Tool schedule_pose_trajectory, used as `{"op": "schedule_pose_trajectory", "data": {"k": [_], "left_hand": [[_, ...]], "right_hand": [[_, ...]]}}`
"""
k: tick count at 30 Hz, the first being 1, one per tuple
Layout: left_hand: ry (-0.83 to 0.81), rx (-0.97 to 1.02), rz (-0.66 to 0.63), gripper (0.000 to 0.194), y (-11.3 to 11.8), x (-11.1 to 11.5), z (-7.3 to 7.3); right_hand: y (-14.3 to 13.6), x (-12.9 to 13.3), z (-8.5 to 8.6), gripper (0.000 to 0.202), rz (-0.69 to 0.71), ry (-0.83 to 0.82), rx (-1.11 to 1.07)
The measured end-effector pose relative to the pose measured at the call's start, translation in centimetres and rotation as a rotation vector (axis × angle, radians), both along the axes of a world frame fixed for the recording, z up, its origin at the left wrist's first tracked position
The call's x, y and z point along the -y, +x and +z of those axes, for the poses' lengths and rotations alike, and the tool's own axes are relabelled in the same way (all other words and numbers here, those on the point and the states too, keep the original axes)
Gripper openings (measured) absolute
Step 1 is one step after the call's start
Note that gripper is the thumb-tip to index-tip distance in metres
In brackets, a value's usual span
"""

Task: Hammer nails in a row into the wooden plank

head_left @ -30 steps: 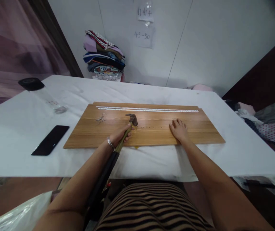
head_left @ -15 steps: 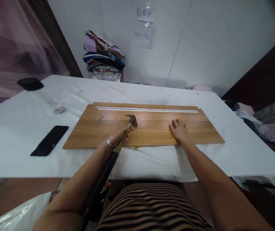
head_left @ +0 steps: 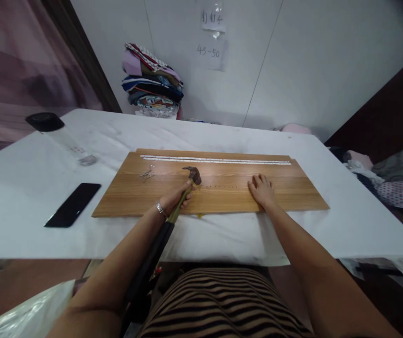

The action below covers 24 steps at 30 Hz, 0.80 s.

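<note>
My left hand (head_left: 178, 196) is closed around the handle of a claw hammer (head_left: 174, 214), close below its rusty head. The long dark grip runs back past my left forearm. The head lies over the wooden board (head_left: 124, 197), near the left end of a row of small dark dots (head_left: 222, 186) along the wood. My right hand (head_left: 262, 190) rests flat on the board's right part, fingers apart, holding nothing. Several loose nails (head_left: 147, 173) lie in a small heap on the board's left side. Two white measuring strips (head_left: 215, 161) run along its far edge.
The board lies on a table with a white cloth (head_left: 222, 239). Left of it are a black phone (head_left: 73, 205) and a clear bottle with a black cap (head_left: 44, 122). Folded clothes (head_left: 154, 84) are stacked by the wall, where paper notes (head_left: 211, 51) hang.
</note>
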<state>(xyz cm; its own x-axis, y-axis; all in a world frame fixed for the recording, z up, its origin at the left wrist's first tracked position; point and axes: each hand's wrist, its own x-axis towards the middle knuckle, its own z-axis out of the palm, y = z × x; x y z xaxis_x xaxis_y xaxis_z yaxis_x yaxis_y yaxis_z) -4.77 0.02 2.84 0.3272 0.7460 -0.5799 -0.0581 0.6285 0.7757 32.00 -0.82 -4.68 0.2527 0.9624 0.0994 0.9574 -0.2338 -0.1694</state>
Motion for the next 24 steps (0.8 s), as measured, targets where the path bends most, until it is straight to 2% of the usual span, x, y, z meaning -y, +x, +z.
{"op": "schedule_pose_trajectory", "data": {"k": [10,19,24], "left_hand": [[0.031,-0.025,0.001,0.033,-0.02,-0.05,0.19],[0.034,0.008,-0.004,0.034,-0.15,-0.08,-0.05],[0.016,-0.015,-0.020,0.034,0.02,0.02,0.40]], "right_hand": [[-0.25,0.11,0.55,0.054,-0.008,-0.032,0.004],[-0.23,0.18,0.39,0.052,-0.003,-0.001,-0.015],[-0.35,0.19,0.68,0.053,-0.005,-0.013,-0.025]]}}
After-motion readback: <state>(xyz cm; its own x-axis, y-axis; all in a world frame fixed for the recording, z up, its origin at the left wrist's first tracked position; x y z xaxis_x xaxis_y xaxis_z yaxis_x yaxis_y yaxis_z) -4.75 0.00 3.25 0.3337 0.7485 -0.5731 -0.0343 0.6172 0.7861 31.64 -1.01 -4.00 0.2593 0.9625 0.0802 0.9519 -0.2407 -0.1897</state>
